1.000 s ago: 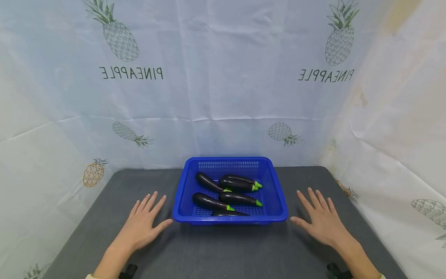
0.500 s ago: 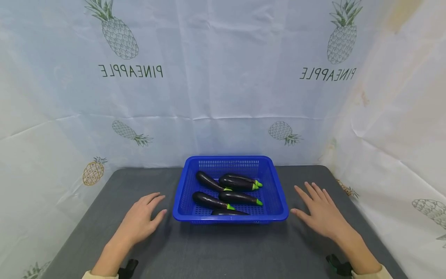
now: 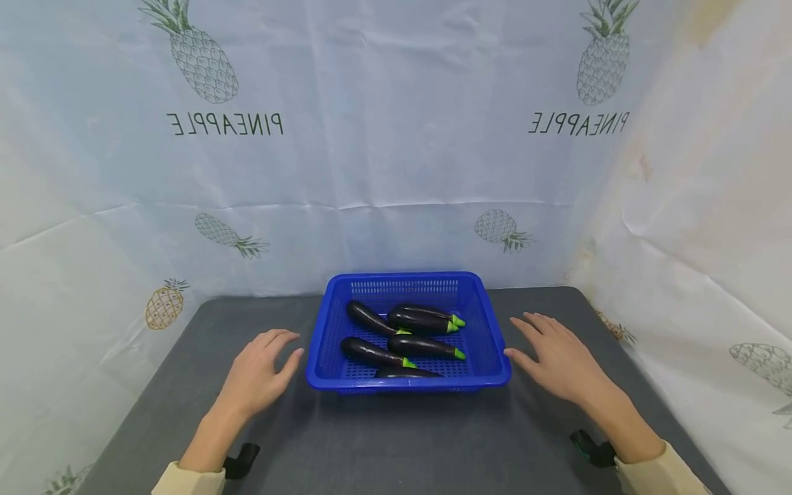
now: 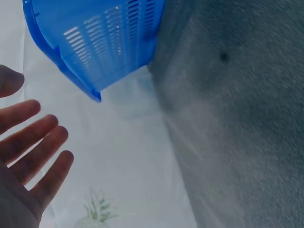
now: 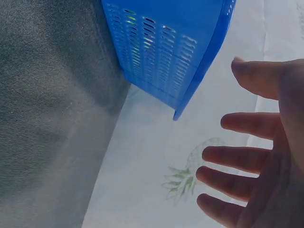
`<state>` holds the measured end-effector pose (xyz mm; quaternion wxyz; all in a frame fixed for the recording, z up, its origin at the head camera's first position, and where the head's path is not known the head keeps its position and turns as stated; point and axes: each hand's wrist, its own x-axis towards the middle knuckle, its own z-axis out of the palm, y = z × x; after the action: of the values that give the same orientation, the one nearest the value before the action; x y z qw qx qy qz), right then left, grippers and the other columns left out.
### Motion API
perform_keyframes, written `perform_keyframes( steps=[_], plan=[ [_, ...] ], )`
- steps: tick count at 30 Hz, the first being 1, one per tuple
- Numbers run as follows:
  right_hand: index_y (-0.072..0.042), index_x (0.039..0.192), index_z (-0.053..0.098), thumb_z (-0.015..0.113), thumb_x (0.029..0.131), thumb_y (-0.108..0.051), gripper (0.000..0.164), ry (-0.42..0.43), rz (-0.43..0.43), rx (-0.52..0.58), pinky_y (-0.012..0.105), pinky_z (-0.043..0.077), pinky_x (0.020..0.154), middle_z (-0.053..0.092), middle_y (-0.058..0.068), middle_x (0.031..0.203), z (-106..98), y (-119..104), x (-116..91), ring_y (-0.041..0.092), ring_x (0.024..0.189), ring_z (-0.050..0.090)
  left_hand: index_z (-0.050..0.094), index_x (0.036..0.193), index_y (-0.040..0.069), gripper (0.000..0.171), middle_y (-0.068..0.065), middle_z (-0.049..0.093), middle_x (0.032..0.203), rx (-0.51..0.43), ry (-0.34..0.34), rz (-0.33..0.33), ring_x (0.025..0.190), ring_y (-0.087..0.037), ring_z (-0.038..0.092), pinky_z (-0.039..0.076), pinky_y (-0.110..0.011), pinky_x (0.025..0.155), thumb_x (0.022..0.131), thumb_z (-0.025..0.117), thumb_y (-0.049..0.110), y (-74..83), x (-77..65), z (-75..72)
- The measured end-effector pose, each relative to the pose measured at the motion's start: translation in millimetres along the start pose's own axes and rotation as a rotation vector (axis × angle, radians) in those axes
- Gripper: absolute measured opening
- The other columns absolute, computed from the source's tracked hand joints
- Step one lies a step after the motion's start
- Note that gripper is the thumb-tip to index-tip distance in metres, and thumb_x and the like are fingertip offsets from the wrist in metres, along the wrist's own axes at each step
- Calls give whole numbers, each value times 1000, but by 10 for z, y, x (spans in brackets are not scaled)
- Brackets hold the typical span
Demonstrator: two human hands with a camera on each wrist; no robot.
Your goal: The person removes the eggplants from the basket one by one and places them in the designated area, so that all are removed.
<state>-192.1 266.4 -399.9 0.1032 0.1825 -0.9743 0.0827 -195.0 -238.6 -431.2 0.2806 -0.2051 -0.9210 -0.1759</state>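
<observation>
Though flanked on both sides, blue basket [image 3: 396,384]: resting on the dark grey table [image 3: 396,447], toward the back edge and midway across; slotted walls showing in both wrist views.
Eggplants [image 3: 421,346]: 6 in view, dark and glossy, all lying inside the basket; 2 close together at upper right, 1 at upper left, 1 at middle right, 1 at lower left, 1 at the front, partly hidden behind the rim; green stem ends showing on 5, pointing rightward.
Left hand [image 3: 256,375]: beside the basket, fingers loosely bent, thumb well spread from them; holding nothing, a small gap to the rim.
Right hand [image 3: 559,357]: opposite, fingers nearly straight and slightly fanned, thumb tip just beside the rim; gripping nothing.
Pale sleeves [image 3: 192,480]: around both forearms, at the lower edge.
Black bands [image 3: 242,460]: near both wrists.
White cloth [image 3: 408,165]: hanging behind and beside the table, printed with pineapples [image 3: 203,65] and reversed "PINEAPPLE" lettering [image 3: 225,124].
</observation>
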Motion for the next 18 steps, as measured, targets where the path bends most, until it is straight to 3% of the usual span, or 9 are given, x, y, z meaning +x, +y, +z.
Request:
perform_keyframes(
  steps=[7,18],
  plan=[
    [-1,142,56,66,99,-39,58,28,-37,-9,65,42,101,53,27,142,-56,-115,105,48,129,51,71,113,3,24,-11,69,107,-78,32,-50,100,-32,66,55,-54,79,92,73,16,53,51,48],
    [-3,140,59,65,99,-40,55,40,-58,39,61,46,99,58,21,138,-100,-256,288,42,128,54,65,128,3,38,-13,65,116,-305,-93,-232,102,-27,64,56,-50,86,100,67,28,63,151,204]
  ],
)
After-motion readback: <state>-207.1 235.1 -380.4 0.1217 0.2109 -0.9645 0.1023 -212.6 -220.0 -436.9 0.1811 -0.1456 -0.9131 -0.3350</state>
